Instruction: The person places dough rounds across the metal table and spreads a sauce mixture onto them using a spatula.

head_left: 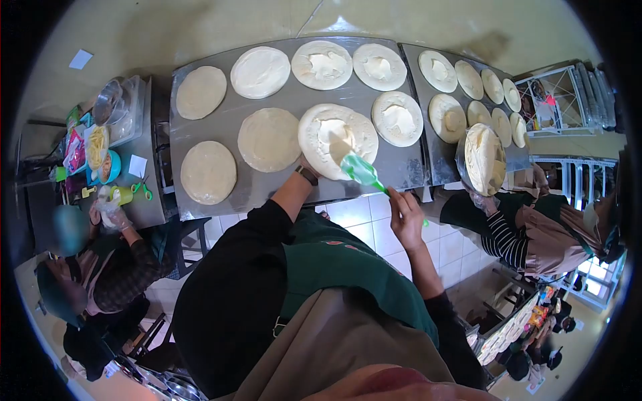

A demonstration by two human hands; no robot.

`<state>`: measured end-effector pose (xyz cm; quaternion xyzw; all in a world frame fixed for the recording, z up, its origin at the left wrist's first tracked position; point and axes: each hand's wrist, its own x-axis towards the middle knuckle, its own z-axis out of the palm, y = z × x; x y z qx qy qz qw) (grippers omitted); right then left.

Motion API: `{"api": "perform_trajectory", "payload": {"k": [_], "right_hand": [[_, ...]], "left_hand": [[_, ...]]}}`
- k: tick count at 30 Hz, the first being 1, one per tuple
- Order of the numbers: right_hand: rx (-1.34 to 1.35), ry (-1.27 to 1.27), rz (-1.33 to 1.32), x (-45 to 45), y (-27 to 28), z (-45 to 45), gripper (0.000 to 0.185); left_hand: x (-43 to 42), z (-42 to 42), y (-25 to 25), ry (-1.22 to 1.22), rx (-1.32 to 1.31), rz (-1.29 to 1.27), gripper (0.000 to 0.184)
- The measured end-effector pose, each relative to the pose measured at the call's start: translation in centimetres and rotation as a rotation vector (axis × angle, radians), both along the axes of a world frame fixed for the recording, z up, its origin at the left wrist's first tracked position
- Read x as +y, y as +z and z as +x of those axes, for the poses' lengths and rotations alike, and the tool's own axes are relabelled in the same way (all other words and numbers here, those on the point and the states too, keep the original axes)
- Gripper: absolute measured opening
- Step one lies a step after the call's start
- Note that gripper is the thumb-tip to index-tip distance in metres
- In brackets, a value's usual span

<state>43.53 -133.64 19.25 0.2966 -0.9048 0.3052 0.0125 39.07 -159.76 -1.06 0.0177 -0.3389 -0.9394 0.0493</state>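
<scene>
My right hand [405, 219] grips the handle of a green spatula [362, 170]. The spatula's broad head is over the near edge of a flat dough round [314, 142], which has a pale creamy spread in its middle. My left hand [306, 164] is at that round's near edge, mostly hidden beneath it, and seems to hold it up from below. Just right of it lies another dough round [397, 119] with the same pale spread. To the left, a plain dough round [269, 140] rests on the metal table [227, 123].
More dough rounds, some spread and some plain, cover this table and a second table [441, 157] on the right. There, a person holds a round pan of dough [487, 164]. On the left, another person in gloves works beside a side table with bowls and green scissors [142, 188].
</scene>
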Motion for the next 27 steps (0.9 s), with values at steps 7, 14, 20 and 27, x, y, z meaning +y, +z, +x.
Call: {"api": "perform_trajectory", "payload": {"k": [7, 14, 20, 27], "right_hand": [[0.267, 0.199, 0.069, -3.8, -3.1, -3.5, 0.041], [0.193, -0.021, 0.077, -5.7, -1.5, -2.8, 0.041], [-0.005, 0.026, -0.099, -3.6, -1.8, 2.9, 0.021], [-0.779, 0.006, -0.353, -1.6, 0.6, 4.0, 0.016]], "left_hand": [[1.2, 4.1, 4.0, 0.002, -0.026, 0.214, 0.058], [0.8, 4.3, 6.6, -0.028, -0.032, 0.458, 0.059], [1.6, 5.7, 8.6, -0.096, -0.043, 0.691, 0.059], [2.1, 7.0, 8.5, -0.204, -0.013, 0.847, 0.060]]}}
